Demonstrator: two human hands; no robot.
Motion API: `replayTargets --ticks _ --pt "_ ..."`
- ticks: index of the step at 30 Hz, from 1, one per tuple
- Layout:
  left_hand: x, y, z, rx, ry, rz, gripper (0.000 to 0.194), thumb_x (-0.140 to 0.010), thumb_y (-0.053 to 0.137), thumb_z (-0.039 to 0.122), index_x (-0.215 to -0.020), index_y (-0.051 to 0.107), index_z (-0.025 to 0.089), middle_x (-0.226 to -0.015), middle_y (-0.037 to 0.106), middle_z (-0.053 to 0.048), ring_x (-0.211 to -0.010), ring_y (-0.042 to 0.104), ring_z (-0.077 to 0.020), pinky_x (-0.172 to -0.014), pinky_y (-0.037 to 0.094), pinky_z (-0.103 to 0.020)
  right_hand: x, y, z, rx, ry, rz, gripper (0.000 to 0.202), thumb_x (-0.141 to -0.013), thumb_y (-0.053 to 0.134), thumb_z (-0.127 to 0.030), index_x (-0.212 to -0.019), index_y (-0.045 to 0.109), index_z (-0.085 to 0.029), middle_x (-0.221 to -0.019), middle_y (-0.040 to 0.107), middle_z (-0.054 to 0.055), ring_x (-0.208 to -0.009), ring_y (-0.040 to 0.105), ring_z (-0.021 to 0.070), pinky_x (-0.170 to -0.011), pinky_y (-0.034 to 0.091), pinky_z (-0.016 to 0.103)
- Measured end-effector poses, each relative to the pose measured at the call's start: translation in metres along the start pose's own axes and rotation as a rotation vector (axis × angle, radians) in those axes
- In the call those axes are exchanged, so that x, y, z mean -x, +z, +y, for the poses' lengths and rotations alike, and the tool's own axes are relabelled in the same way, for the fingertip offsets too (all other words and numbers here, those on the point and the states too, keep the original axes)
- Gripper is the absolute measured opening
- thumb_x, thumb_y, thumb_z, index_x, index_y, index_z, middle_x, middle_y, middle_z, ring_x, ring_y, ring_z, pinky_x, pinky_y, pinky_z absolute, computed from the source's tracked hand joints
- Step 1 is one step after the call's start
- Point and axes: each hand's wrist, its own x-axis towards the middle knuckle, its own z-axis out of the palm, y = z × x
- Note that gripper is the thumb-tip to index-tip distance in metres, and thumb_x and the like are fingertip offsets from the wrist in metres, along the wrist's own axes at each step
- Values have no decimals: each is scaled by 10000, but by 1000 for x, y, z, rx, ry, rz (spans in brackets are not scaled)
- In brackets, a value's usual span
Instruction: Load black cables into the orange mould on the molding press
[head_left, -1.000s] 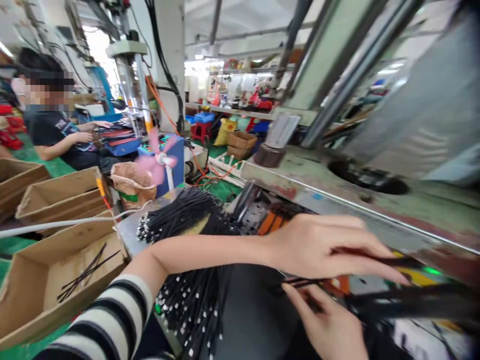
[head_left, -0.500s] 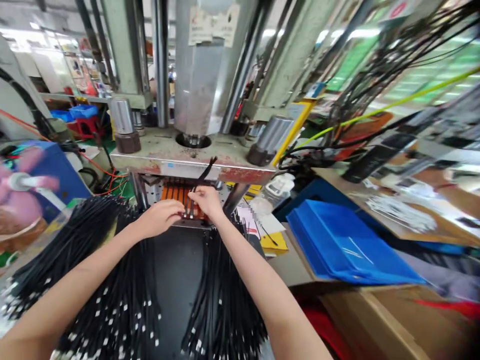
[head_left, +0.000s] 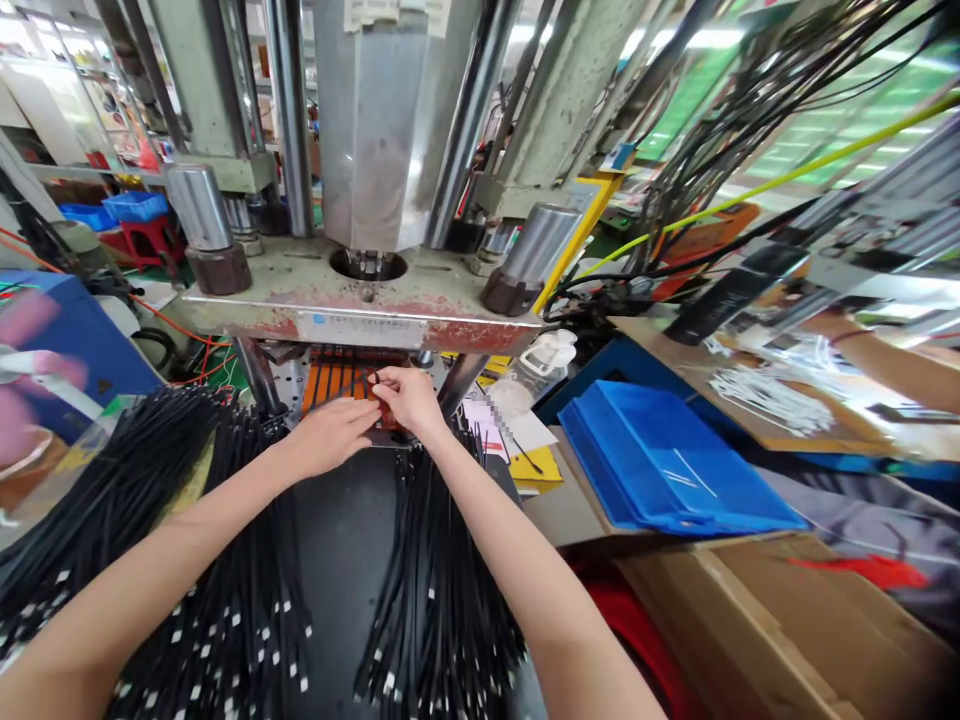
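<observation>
Under the press, an orange slotted fixture (head_left: 321, 385) holds several black cables side by side. My right hand (head_left: 411, 398) is at the fixture's right part, thumb and fingers pinched on a black cable (head_left: 373, 379). Beside it, my left hand (head_left: 334, 436) is closed, palm down, its fingertips at the near end of that same cable; the fingers hide the cable end. Large bundles of black cables with pale metal ends lie left (head_left: 255, 560) and right (head_left: 442, 580) on the dark table (head_left: 337, 560).
The press's heavy plate (head_left: 360, 325) and steel guide posts stand just above and around my hands. Rightward are a plastic jug (head_left: 544, 360), blue trays (head_left: 660, 460), a cardboard box (head_left: 757, 620) and white cables (head_left: 772, 400) near another person's arm (head_left: 900, 365). A pink fan (head_left: 37, 370) stands left.
The cable's far end, which stuck up above my right hand, has gone down into the fixture area. My left fingers have moved closer to my right hand. The view has shifted slightly.
</observation>
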Motion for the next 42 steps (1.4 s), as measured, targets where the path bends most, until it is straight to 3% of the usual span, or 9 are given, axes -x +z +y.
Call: replayTargets --ticks 8,13,18,21,25,27,30,36,42 --pt "-47 -12 -23 -27 -201 -332 560 -980 220 463 -1451 356 193 -1518 356 -95 -1397 335 -209 -1176 27 -509 -18 -2 3 444 87 152 185 -858 547 -177 -934 716 -182 -958 708 93 -917 638 217 -839 439 302" --pt "-96 0 -57 33 -378 -385 550 -979 209 436 -1426 418 192 -1489 410 -71 -1406 312 -225 -1172 132 -424 8 -3 -3 486 58 49 126 -830 618 -303 -784 680 -204 -798 676 57 -795 615 200 -751 427 292" --pt "-121 4 -63 62 -405 -332 502 -988 224 386 -1383 471 197 -1428 495 -72 -1343 409 -197 -1123 252 -335 -4 1 -4 455 207 62 173 -795 655 -366 -708 658 -217 -764 671 36 -771 609 198 -735 422 296" --pt "-98 -5 -56 69 -416 -344 534 -992 188 437 -1416 417 207 -1442 479 -63 -1331 422 -196 -1102 286 -337 5 -6 0 433 123 102 150 -816 635 -341 -793 655 -195 -826 682 58 -829 619 209 -767 425 296" --pt "-17 -22 -36 -2 -342 -143 506 -1003 198 400 -1373 455 172 -1394 514 -77 -1291 444 -185 -1084 313 -316 66 -31 14 554 74 93 250 -910 506 -373 -827 628 -171 -772 667 77 -734 630 208 -673 420 284" --pt "26 -27 -22 -139 -455 -43 465 -1000 227 349 -1171 605 139 -1205 614 -111 -1167 525 -213 -1020 379 -334 101 -42 20 794 215 -34 334 -929 476 -423 -788 641 -169 -753 674 113 -697 646 245 -624 408 307" --pt "69 -26 -4 -336 -711 -160 411 -948 387 418 -934 665 116 -1007 620 -157 -1025 559 -290 -831 476 -380 133 -46 22 961 371 -295 389 -921 486 -476 -768 669 -168 -760 694 146 -718 674 298 -608 410 329" --pt "81 -15 1 -289 -823 -394 247 -884 527 289 -954 649 87 -1036 601 -168 -1033 558 -302 -795 493 -374 134 -36 17 793 467 -322 282 -926 485 -365 -860 703 -200 -863 729 104 -871 694 282 -680 433 314" --pt "83 -31 -13 138 -718 -121 118 -896 534 286 -853 562 180 -819 635 -29 -766 603 -171 -721 450 -279 128 -30 24 709 457 -236 273 -885 554 -417 -830 701 -194 -830 729 119 -852 695 293 -670 438 328"
